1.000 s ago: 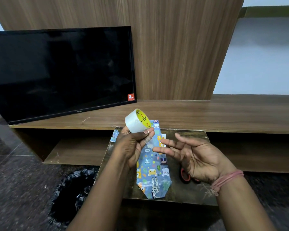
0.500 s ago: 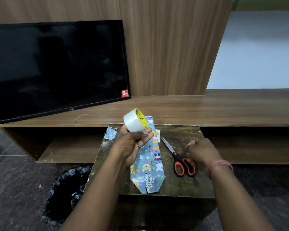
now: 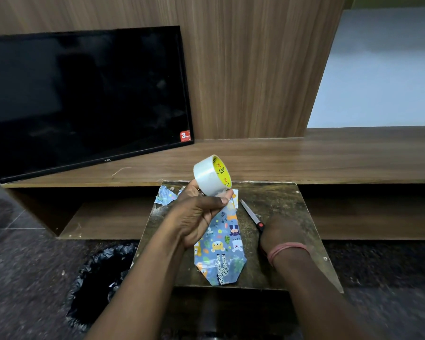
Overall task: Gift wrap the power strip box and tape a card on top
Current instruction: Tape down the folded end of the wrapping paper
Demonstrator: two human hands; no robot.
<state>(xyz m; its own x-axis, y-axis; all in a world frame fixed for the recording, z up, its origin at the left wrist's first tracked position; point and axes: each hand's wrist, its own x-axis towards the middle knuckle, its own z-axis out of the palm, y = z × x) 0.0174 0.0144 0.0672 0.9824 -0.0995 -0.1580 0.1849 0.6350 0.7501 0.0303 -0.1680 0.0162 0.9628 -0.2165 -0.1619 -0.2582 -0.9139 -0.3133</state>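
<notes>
I am looking past the TV down to the table, where the wrapped box is lying lengthwise at the centre, its near end folded to a point; no card is showing that I can be sure of. My left hand is gripping the tape roll raised above the box's far end; my right hand is lying over the scissors beside the box, covering the handles, and I cannot tell whether its fingers are curling round them. I judge I am fetching the scissors to cut tape; I am wanting the roll held steady, a short length drawn taut, and the blades kept off the paper.
</notes>
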